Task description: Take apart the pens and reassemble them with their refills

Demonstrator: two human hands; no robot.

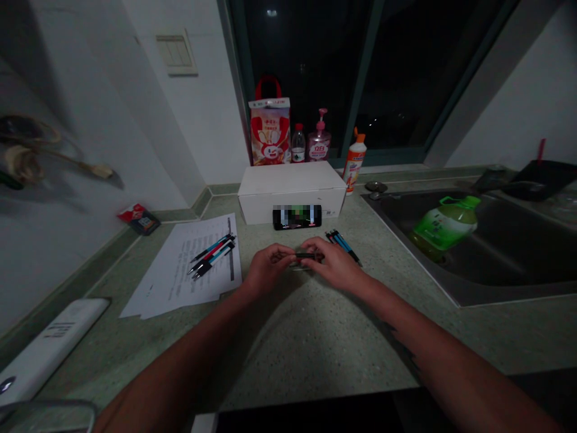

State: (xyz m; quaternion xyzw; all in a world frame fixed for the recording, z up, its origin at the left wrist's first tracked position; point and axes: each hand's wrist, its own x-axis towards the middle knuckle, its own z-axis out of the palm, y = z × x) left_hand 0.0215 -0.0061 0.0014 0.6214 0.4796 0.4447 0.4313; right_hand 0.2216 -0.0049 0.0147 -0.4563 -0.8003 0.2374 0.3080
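Observation:
My left hand (269, 266) and my right hand (333, 263) meet over the counter, fingers pinched on a short dark pen-like piece (305, 255) that spans the gap between them. Its ends are hidden by the fingers. Just behind the hands a phone (297, 218) leans on its long side against a white box (291, 186). To the right of the phone several pens (343, 245) lie together on the counter. At the left, several more pens (211, 257) rest on printed paper sheets (180, 270).
A metal sink (509, 240) at the right holds a green-labelled bottle (446, 224). Behind the box stand a bag (270, 135), a small bottle (298, 144), a pump bottle (319, 141) and an orange-capped bottle (355, 161). A white device (54, 343) lies at the left.

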